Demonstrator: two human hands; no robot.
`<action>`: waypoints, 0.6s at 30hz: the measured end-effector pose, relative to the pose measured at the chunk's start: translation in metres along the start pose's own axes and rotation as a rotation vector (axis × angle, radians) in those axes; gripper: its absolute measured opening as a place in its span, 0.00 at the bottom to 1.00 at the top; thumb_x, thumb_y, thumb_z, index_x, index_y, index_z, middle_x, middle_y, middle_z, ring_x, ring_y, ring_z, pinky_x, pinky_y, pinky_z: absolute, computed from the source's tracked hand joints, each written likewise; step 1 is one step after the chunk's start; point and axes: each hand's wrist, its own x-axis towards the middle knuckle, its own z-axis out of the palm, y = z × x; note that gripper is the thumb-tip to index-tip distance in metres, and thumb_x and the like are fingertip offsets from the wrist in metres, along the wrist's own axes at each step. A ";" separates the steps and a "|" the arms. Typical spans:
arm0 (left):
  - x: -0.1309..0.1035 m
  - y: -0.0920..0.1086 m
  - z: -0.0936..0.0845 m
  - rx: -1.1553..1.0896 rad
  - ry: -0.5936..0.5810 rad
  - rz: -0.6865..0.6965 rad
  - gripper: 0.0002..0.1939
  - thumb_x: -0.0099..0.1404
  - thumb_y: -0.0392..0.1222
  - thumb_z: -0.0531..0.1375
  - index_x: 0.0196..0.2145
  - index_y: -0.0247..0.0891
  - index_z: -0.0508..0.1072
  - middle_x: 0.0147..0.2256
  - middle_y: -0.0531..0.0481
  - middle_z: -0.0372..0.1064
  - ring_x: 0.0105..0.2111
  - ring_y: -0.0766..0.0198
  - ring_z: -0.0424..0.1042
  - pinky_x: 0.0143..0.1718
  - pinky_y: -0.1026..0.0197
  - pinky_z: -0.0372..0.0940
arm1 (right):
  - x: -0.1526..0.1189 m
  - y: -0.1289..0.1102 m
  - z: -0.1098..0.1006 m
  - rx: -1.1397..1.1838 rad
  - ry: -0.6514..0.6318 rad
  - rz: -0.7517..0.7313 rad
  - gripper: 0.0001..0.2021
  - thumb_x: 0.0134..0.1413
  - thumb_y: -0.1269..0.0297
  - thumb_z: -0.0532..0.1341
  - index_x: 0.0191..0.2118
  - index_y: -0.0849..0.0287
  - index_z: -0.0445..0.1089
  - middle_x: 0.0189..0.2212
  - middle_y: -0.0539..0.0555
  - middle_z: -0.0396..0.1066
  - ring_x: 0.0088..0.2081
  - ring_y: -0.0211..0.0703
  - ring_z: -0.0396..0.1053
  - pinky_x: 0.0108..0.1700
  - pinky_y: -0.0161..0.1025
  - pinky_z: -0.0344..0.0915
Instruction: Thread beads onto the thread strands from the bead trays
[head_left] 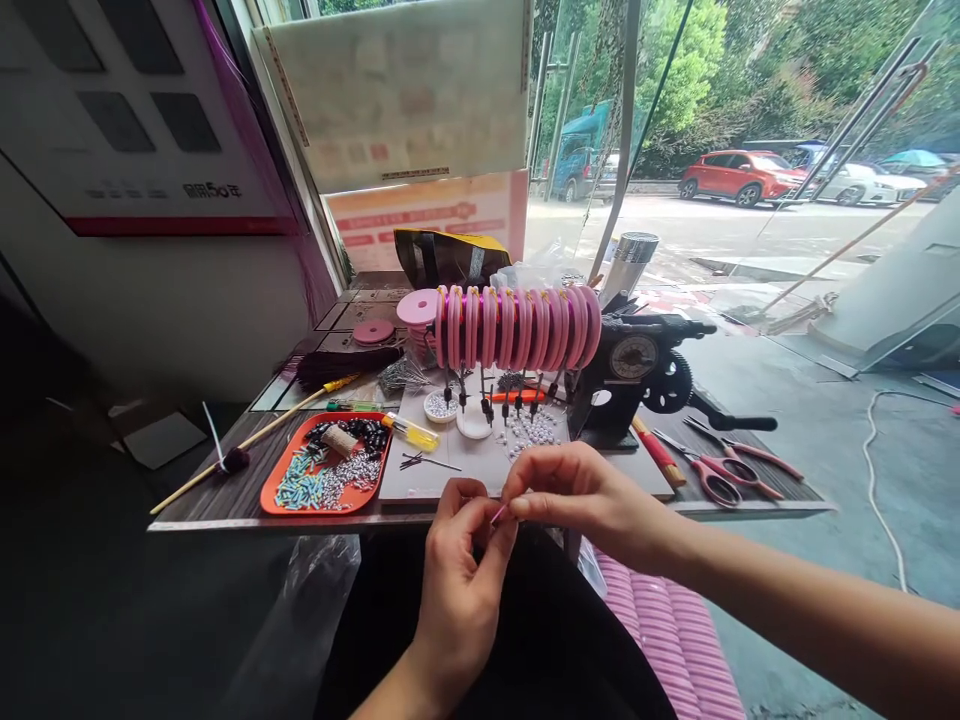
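Note:
My left hand and my right hand meet just in front of the table's front edge, above my lap. Between the left fingertips is a thin pink piece, pinched; its exact kind is too small to tell. The right thumb and forefinger close together at the same spot, and what they hold is hidden. Beyond the hands, a row of pink discs sits on a black hand-cranked machine, with small dark weights hanging below over a pale board.
On the left, an orange tray holds beads and a spool, beside a wooden stick. White dishes and loose beads lie under the discs. Red-handled scissors and pliers rest at right. Pink rolls are below the table.

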 end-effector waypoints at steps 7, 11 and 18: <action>0.009 0.003 -0.008 -0.101 -0.111 -0.135 0.13 0.59 0.45 0.57 0.21 0.36 0.66 0.27 0.52 0.56 0.28 0.66 0.59 0.28 0.65 0.57 | -0.005 -0.006 0.000 -0.262 -0.174 -0.011 0.07 0.49 0.65 0.63 0.27 0.63 0.70 0.25 0.49 0.67 0.30 0.36 0.63 0.35 0.33 0.60; 0.004 0.000 -0.004 0.191 0.016 0.105 0.09 0.62 0.39 0.55 0.25 0.36 0.67 0.29 0.51 0.57 0.27 0.66 0.61 0.26 0.65 0.59 | 0.000 -0.004 0.000 -0.091 -0.096 0.044 0.11 0.45 0.59 0.65 0.25 0.63 0.68 0.23 0.48 0.66 0.28 0.36 0.64 0.34 0.34 0.61; 0.002 -0.019 0.006 0.701 0.307 0.763 0.09 0.58 0.25 0.56 0.35 0.33 0.70 0.34 0.46 0.60 0.31 0.65 0.66 0.34 0.63 0.66 | 0.014 -0.005 -0.001 -0.026 0.048 0.145 0.10 0.40 0.63 0.65 0.25 0.64 0.67 0.23 0.49 0.68 0.27 0.34 0.63 0.32 0.32 0.58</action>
